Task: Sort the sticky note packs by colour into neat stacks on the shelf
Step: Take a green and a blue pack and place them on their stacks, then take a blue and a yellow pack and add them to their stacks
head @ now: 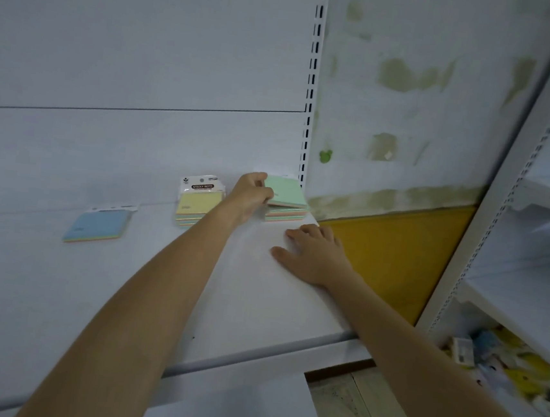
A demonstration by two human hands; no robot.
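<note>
**Green pack held at the shelf's back corner**

The green-topped pack [287, 191] tops a stack at the shelf's [258, 294] back right corner, left hand [251, 196] grip closed on it. Left of it: yellow stack [196, 206], then blue pack [99, 226]. Right hand [312, 255] lies flat, open, in front.

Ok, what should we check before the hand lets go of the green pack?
1. Left hand has a grip on the green pack: ok, fingers are on its left edge.
2. Green pack lies flat on its stack: not ok, it sits tilted and skewed.
3. Right hand is out of the way: ok, it rests flat on the shelf, apart from the stack.
4. Yellow stack is neat: ok, it looks squared up.
5. Blue pack is sorted: ok, it lies alone to the left.
6. All packs under the green one match it: cannot tell.
</note>
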